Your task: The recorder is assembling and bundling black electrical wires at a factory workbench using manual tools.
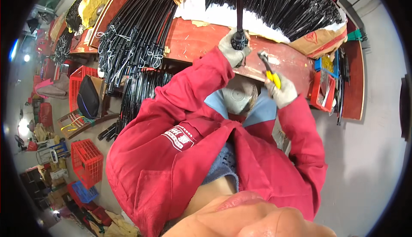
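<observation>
A glove, pale and off-white, covers my left hand (234, 53), which is closed around the lower end of a dark umbrella frame (239, 11). The frame's shaft rises away from me over the bench, with a black ribbed collar at the grip. To its right, my gloved right hand (283, 92) is wrapped around the yellow handles of a pair of pliers (270, 71). Their metal head points up and left toward the collar, with a gap between. Beneath both hands runs the near edge of the red, scuffed workbench (189, 41).
Black umbrella frames (139, 18) with white cords lie in a heap at left. Many thin black ribs (279, 5) spread over white sheeting behind. Right of the bench hang a red bin (322, 92) and blue bin (328, 65). Red crates (87, 162) stand on the left floor.
</observation>
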Tool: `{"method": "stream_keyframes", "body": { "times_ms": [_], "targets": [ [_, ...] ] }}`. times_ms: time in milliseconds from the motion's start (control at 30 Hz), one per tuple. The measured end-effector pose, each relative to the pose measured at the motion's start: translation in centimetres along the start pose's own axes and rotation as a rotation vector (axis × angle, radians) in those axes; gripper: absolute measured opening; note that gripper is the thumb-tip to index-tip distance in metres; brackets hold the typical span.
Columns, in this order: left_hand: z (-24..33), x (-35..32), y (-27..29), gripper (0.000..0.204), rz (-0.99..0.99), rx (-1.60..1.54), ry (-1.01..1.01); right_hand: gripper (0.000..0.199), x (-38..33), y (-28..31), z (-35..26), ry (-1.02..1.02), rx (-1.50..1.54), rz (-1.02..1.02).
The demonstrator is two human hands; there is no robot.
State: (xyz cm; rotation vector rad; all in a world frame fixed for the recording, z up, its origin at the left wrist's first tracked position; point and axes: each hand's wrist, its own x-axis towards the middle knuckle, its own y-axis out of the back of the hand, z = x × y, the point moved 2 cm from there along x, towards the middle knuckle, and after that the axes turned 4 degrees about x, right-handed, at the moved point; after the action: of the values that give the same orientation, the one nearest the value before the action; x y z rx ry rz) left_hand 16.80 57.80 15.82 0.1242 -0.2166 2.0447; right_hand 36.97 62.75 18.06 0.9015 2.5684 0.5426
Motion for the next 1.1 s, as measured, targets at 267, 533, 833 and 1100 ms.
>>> {"method": "stream_keyframes", "body": {
  "times_ms": [267,533,833,1100],
  "targets": [
    [-0.2,0.6,-1.0,0.027,0.006,-0.361,0.181,0.045,1.1,1.0,-4.2,0.090,-0.434,-0.016],
    [-0.7,0.6,-0.8,0.014,0.028,-0.384,0.267,0.044,0.6,1.2,-4.6,0.135,-0.554,0.000],
    [0.2,-0.2,-0.7,0.031,-0.065,-0.125,0.178,0.041,0.2,0.7,-4.8,0.146,-0.562,0.042],
    [0.7,-0.3,-1.1,0.031,-0.134,-0.166,0.054,0.054,-0.6,0.8,-2.4,-0.261,0.481,-0.585]
  ]
}}
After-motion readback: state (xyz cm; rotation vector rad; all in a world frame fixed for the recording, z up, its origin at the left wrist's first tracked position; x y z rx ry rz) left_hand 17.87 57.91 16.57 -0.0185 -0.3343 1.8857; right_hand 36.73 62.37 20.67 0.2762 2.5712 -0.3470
